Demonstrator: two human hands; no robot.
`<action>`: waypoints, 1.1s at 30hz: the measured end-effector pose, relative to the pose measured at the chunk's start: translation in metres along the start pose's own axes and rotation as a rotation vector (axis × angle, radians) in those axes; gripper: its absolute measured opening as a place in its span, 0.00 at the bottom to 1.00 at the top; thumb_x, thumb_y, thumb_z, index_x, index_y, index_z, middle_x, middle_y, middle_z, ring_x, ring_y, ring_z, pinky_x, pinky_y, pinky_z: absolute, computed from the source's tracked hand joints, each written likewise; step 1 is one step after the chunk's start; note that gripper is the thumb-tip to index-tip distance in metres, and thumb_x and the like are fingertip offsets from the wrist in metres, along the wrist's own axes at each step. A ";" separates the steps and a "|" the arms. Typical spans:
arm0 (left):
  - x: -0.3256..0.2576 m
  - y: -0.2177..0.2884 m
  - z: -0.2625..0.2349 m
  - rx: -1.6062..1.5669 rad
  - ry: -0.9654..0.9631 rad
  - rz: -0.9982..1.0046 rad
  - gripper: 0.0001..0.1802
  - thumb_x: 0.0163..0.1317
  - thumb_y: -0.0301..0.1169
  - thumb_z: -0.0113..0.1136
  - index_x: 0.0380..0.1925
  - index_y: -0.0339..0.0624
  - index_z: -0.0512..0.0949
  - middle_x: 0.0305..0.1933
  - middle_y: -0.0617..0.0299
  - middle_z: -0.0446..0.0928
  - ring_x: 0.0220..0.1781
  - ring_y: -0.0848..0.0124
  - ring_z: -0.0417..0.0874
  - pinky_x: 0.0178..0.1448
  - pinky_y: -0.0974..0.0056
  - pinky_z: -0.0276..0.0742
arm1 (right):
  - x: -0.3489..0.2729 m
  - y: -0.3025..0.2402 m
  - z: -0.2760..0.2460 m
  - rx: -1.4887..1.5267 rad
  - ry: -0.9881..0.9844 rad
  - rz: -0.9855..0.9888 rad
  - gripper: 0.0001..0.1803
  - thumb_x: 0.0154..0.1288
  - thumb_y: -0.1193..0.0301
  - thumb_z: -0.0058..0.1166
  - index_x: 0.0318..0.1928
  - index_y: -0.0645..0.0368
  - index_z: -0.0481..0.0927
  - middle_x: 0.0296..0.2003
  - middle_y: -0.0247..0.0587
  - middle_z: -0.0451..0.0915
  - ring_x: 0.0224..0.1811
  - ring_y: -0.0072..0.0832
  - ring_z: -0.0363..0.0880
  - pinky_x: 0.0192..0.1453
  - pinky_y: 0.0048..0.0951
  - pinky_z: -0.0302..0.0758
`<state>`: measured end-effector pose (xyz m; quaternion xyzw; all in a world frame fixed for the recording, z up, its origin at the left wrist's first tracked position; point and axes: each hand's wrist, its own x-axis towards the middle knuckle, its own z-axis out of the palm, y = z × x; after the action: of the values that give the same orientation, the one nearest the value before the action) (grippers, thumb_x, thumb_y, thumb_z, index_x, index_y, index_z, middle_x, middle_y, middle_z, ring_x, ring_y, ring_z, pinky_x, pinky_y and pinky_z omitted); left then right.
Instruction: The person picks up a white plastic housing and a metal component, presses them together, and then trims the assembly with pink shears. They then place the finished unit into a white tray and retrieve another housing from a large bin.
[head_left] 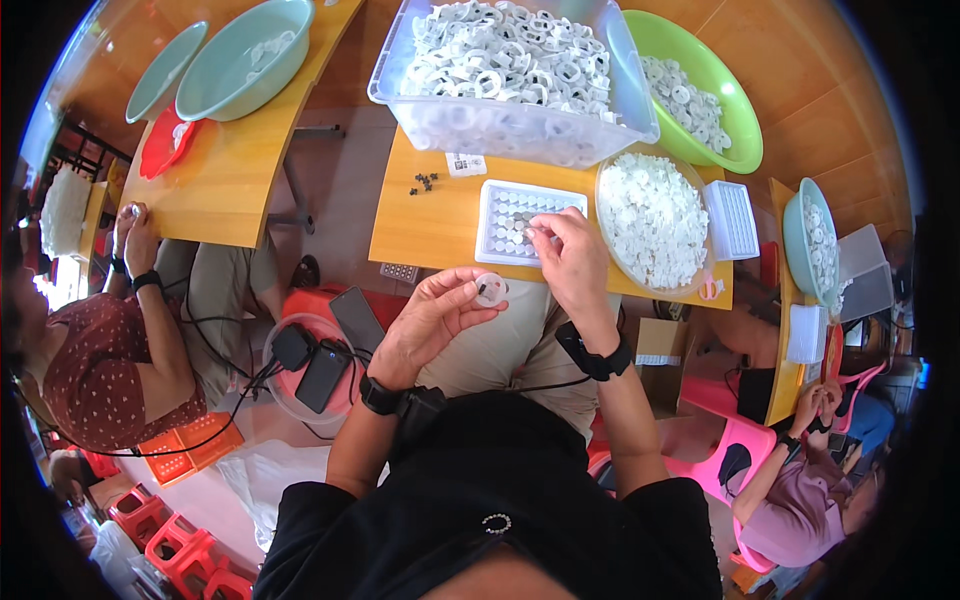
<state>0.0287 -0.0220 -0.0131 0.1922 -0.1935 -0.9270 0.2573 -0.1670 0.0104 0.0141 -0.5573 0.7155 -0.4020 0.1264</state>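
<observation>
My left hand (437, 318) pinches a small translucent white plastic ring (491, 290) between thumb and fingers, just off the table's front edge. A dark spot shows inside the ring. My right hand (574, 258) has thumb and forefinger pressed together over the right front part of a white compartment tray (487, 232); anything between the fingertips is too small to make out. Rows of small pale round pieces (512, 226) sit in the tray. Some small black pieces (425, 183) lie on the table (400, 225) left of the tray.
Behind the tray stands a clear bin (520, 128) of white plastic rings. To its right are a green basin (742, 130), a round tray (604, 245) heaped with small white parts and stacked white trays (735, 220). People sit at tables on both sides. Phones (322, 376) lie on a stool to my left.
</observation>
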 end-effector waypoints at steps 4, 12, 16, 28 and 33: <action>0.003 0.000 0.000 -0.015 0.022 0.042 0.13 0.63 0.27 0.53 0.46 0.35 0.74 0.46 0.50 0.77 0.49 0.57 0.80 0.53 0.62 0.78 | 0.001 0.002 0.006 -0.049 0.016 -0.013 0.06 0.50 0.76 0.59 0.31 0.57 0.78 0.26 0.37 0.74 0.27 0.33 0.76 0.30 0.32 0.70; 0.002 -0.002 0.000 -0.001 0.043 0.097 0.14 0.62 0.27 0.54 0.47 0.35 0.73 0.46 0.51 0.76 0.44 0.66 0.81 0.49 0.68 0.80 | -0.007 -0.013 -0.001 0.131 0.038 -0.052 0.05 0.50 0.81 0.57 0.30 0.61 0.76 0.25 0.38 0.74 0.24 0.31 0.75 0.27 0.28 0.69; 0.003 -0.003 0.004 0.032 0.064 0.139 0.13 0.61 0.25 0.54 0.47 0.35 0.73 0.45 0.55 0.77 0.43 0.68 0.81 0.48 0.68 0.80 | -0.026 -0.039 -0.005 0.260 0.003 -0.034 0.05 0.53 0.82 0.56 0.32 0.63 0.76 0.27 0.39 0.74 0.24 0.29 0.74 0.24 0.25 0.69; 0.007 -0.011 0.013 0.144 0.034 0.193 0.12 0.60 0.22 0.55 0.45 0.37 0.74 0.44 0.59 0.77 0.44 0.73 0.79 0.50 0.68 0.78 | -0.043 -0.042 0.000 0.097 0.085 -0.219 0.08 0.48 0.84 0.57 0.31 0.62 0.76 0.27 0.41 0.74 0.26 0.35 0.76 0.27 0.29 0.71; 0.005 -0.012 0.013 0.205 0.034 0.207 0.11 0.60 0.23 0.56 0.44 0.38 0.75 0.43 0.60 0.77 0.44 0.73 0.79 0.49 0.67 0.79 | -0.040 -0.047 -0.009 0.343 -0.048 0.010 0.08 0.48 0.85 0.56 0.30 0.62 0.77 0.25 0.39 0.74 0.24 0.29 0.76 0.24 0.28 0.70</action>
<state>0.0144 -0.0116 -0.0092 0.2122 -0.3013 -0.8677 0.3337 -0.1266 0.0475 0.0430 -0.5335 0.6359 -0.5040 0.2386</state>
